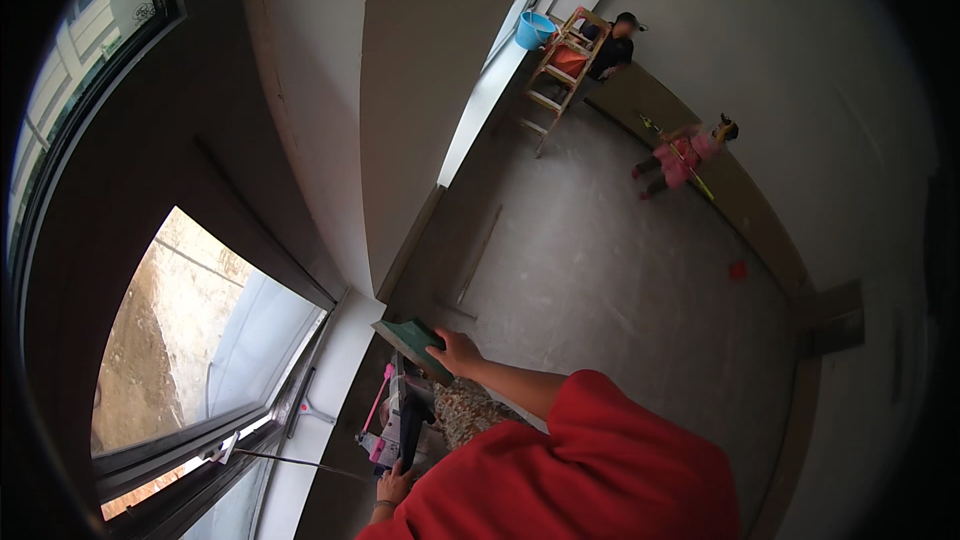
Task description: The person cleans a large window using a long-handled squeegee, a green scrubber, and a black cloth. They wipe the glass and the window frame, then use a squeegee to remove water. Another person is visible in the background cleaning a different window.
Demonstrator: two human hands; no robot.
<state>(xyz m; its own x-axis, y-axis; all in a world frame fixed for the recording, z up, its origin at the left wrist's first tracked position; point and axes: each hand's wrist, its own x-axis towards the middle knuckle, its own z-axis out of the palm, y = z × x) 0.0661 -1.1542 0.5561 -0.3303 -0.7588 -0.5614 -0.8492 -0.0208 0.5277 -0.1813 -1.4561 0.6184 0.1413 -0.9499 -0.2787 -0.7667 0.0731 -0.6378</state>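
My right hand [456,351], at the end of a bare forearm and red sleeve, is closed on the right end of a flat green piece with a paler edge [408,337]; its exact kind is unclear. Lower down, my left hand [393,485] curls its fingers at the lower end of a dark, narrow thing [411,428]. What those fingers hold, if anything, is hard to make out. Around the dark thing are a pink-handled tool [377,398] and other grey and pink items, partly hidden. Patterned cloth [470,412] shows beneath my right forearm.
At left, a tilted window [215,330] stands open above a white sill [325,380] bearing a squeegee [305,408]. A long pole [480,255] lies on the grey floor. Farther off are a stepladder [563,80], a blue bucket [534,31] and two people.
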